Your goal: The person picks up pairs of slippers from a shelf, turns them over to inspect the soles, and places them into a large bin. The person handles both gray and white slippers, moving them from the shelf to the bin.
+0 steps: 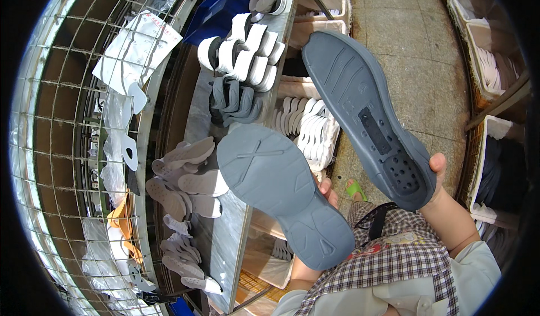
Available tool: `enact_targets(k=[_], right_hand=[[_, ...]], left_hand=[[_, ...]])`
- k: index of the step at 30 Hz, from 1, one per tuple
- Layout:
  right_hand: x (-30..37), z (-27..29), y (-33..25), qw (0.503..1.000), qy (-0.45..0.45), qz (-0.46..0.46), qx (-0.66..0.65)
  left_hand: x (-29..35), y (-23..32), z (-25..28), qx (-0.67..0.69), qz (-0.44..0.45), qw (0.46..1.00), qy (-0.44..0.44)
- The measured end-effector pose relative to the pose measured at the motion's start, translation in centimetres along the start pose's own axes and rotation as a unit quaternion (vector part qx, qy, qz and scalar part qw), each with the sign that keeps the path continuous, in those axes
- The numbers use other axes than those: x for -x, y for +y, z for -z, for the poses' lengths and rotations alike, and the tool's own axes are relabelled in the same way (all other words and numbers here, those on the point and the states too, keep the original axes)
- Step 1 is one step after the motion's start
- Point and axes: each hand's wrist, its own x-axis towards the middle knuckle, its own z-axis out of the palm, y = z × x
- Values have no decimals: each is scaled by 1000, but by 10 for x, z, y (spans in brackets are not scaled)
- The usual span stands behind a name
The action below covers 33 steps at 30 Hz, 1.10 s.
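Observation:
A grey shoe sole (270,164) lies tilted in front of me, its outer face with a cross-shaped groove turned up. My left hand (327,191) grips it from below; only some fingers show past its edge. Farther right is a second grey sole (351,102), raised higher, its inner side showing a dark strip and a heel patch of small holes. At its heel my right hand (437,172) is closed round the rim, mostly hidden behind it. The two soles are apart.
On the metal bench (239,254) at left are white soles (247,54), grey soles (233,101) and pale soles (185,175). A wire mesh (62,147) stands beyond it. Lined baskets (323,156) hold more soles; others (486,119) line the right of the tiled floor (416,35).

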Motion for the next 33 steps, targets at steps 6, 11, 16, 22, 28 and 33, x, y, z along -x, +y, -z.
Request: enact_targets(k=[6,11,16,22,28,33], right_hand=[[0,4,11,998,50,7,46],[-10,26,29,859,-110,71,496],[-8,48,45,945,12,-2,328],[-13,55,44,994,32,-103,0],[-4,58,52,988,33,-109,-108],[-3,66,49,988,23,-96,-122]], left_hand=[[3,-1,-16,18,-31,994,103],[2,-8,-21,-125,-62,956,259],[-7,-17,-18,-176,-52,939,290],[-19,-27,-16,-49,-101,977,179],[-28,-22,-15,-7,-123,985,124],[-22,-22,-22,-17,-132,981,140]])
